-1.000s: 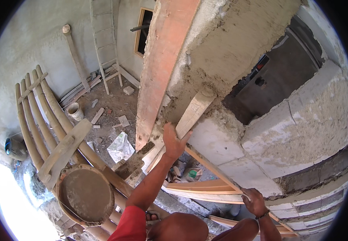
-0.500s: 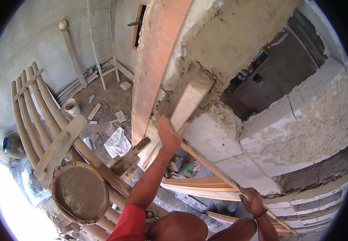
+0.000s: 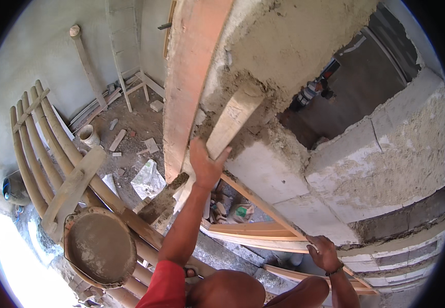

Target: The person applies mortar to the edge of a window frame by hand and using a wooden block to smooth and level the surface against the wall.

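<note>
My left hand (image 3: 207, 165), at the end of a red-sleeved arm, is closed around the lower end of a short wooden board (image 3: 235, 118). The board's upper end lies against rough wet mortar (image 3: 248, 77) on the block wall, beside a pinkish wooden plank (image 3: 199, 66) that runs up the wall's edge. Lower right, my right hand (image 3: 324, 254) has its fingers curled over the corner of a wooden frame (image 3: 263, 230). A dark band circles that wrist.
A round pan of mortar (image 3: 101, 247) rests on a rack of bamboo poles (image 3: 53, 149) at left. A bucket (image 3: 89, 135), wood scraps and a white sack (image 3: 148, 178) lie on the floor below. At right, a ragged opening (image 3: 350, 87) breaks the block wall.
My left hand and the board have shifted slightly left and up in view, partly with a small camera shift. My right hand keeps its grip on the frame.
</note>
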Tool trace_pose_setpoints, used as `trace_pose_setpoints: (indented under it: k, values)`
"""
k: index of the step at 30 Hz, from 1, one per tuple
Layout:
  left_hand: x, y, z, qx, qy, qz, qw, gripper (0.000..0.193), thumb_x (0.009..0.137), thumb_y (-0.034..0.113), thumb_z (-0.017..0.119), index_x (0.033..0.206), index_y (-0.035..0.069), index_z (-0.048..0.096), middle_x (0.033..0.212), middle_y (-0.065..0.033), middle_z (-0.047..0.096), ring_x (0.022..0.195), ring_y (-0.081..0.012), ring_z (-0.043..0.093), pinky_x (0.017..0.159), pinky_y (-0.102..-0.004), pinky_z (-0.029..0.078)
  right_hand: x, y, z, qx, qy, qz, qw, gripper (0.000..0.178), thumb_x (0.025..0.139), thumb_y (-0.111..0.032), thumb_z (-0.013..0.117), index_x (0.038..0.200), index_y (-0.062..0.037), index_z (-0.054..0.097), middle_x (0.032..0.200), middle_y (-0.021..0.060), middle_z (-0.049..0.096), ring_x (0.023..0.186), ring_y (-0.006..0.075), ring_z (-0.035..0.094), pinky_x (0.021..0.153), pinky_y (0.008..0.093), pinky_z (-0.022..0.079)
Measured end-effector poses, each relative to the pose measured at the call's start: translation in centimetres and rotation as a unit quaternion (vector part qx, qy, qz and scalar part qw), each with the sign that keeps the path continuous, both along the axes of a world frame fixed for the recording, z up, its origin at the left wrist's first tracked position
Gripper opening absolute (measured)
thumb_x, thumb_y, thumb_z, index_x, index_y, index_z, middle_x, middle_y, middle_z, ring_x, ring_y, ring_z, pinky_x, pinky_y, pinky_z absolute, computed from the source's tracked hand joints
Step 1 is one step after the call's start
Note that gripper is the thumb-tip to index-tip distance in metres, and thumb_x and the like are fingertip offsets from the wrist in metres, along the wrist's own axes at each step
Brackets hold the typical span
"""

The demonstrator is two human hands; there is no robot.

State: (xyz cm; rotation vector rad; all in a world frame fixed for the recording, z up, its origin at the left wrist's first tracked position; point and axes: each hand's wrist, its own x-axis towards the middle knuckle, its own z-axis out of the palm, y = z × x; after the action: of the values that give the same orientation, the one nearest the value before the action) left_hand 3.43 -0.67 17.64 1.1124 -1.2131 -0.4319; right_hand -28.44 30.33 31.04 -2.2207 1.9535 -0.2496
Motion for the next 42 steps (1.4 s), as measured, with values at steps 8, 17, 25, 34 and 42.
trace_pose_setpoints:
  k: [8, 17, 25, 34, 42]
  values:
    - [-0.1, 0.5, -1.9, 0.000, -0.040, -0.023, 0.999, 0.058, 0.071, 0.031, 0.089, 0.104, -0.005, 0.057, 0.114, -0.0298, 0.055, 0.108, -0.0506, 0.052, 0.094, -0.0530, 0.044, 0.9, -0.4, -0.7, 0.013, -0.017, 0.012, 1.000, 0.032, 0.085, -0.009, 0.071, 0.116, -0.0042, 0.068, 0.098, 0.0171, 0.070, 0.088, 0.0370, 0.066, 0.079, 0.0453, 0.054]
    - [-0.1, -0.2, -1.5, -0.019, -0.031, 0.035, 0.999, 0.058, 0.074, 0.025, 0.087, 0.111, -0.006, 0.054, 0.103, -0.0250, 0.056, 0.097, -0.0428, 0.056, 0.086, -0.0479, 0.045, -0.4, 1.0, -1.4, 0.010, -0.030, -0.004, 0.999, 0.031, 0.084, -0.009, 0.071, 0.115, -0.0036, 0.069, 0.097, 0.0170, 0.070, 0.087, 0.0364, 0.067, 0.078, 0.0442, 0.055]
    - [1.1, -1.3, -1.8, -0.010, 0.025, 0.034, 0.999, 0.065, 0.077, 0.028, 0.087, 0.119, -0.009, 0.054, 0.107, -0.0286, 0.059, 0.098, -0.0460, 0.058, 0.088, -0.0478, 0.046, -1.7, 2.8, -1.0, 0.018, -0.058, -0.034, 0.998, 0.030, 0.084, -0.002, 0.070, 0.114, -0.0003, 0.067, 0.087, 0.0179, 0.069, 0.080, 0.0349, 0.068, 0.074, 0.0427, 0.054]
    - [0.8, -1.1, -2.7, -0.013, 0.068, 0.012, 0.998, 0.067, 0.080, 0.032, 0.084, 0.120, -0.012, 0.053, 0.108, -0.0243, 0.064, 0.098, -0.0363, 0.061, 0.090, -0.0426, 0.047, -1.6, 2.3, -1.3, 0.015, -0.144, -0.079, 0.986, 0.034, 0.085, -0.003, 0.069, 0.119, -0.0009, 0.068, 0.086, 0.0143, 0.071, 0.078, 0.0283, 0.070, 0.074, 0.0372, 0.054]
    - [0.7, -0.6, -2.8, 0.011, 0.064, -0.023, 0.998, 0.070, 0.081, 0.036, 0.083, 0.122, -0.012, 0.051, 0.111, -0.0230, 0.063, 0.100, -0.0327, 0.060, 0.091, -0.0419, 0.047, -1.9, 3.0, -1.7, 0.049, -0.144, -0.110, 0.982, 0.037, 0.089, -0.008, 0.067, 0.125, -0.0011, 0.066, 0.085, 0.0131, 0.070, 0.076, 0.0198, 0.067, 0.075, 0.0330, 0.053]
